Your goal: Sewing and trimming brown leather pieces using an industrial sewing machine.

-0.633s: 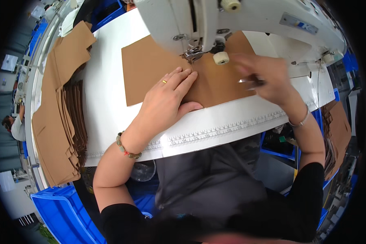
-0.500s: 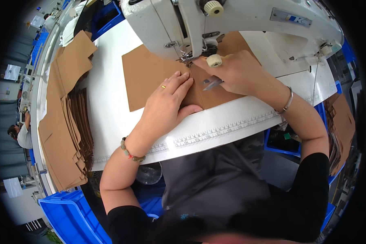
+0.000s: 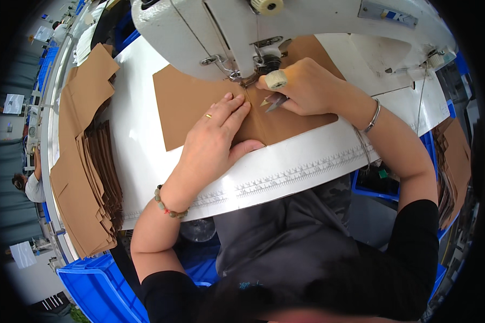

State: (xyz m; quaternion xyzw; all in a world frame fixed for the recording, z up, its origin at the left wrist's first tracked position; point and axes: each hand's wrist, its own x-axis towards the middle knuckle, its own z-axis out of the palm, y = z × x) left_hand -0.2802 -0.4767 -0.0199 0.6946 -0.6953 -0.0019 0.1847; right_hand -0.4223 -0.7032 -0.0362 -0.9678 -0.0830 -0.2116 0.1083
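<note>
A brown fabric panel [image 3: 180, 110] lies on the white table under the needle area of a sewing machine [image 3: 312, 20], a seam line running down it toward me. Flat on the panel rests my left hand [image 3: 210, 134], fingers stretched beside the seam and thumb near the front edge. Curled around thread snips [image 3: 276, 103] is my right hand [image 3: 312, 89]; the blades point left and down over the panel. Its forefinger reaches to the presser foot [image 3: 246, 82], where a machine knob partly covers it.
Stacked brown panels [image 3: 83, 177] sit along the table's left side, and more brown pieces [image 3: 454, 167] stand at the far right. A printed ruler [image 3: 275, 180] follows the front edge. Blue crates [image 3: 99, 285] are below. Another person [image 3: 33, 185] works far left.
The view has shifted slightly. My right hand has turned a little at the presser foot, and the snips' blades have swung. My left hand stays flat on the panel.
</note>
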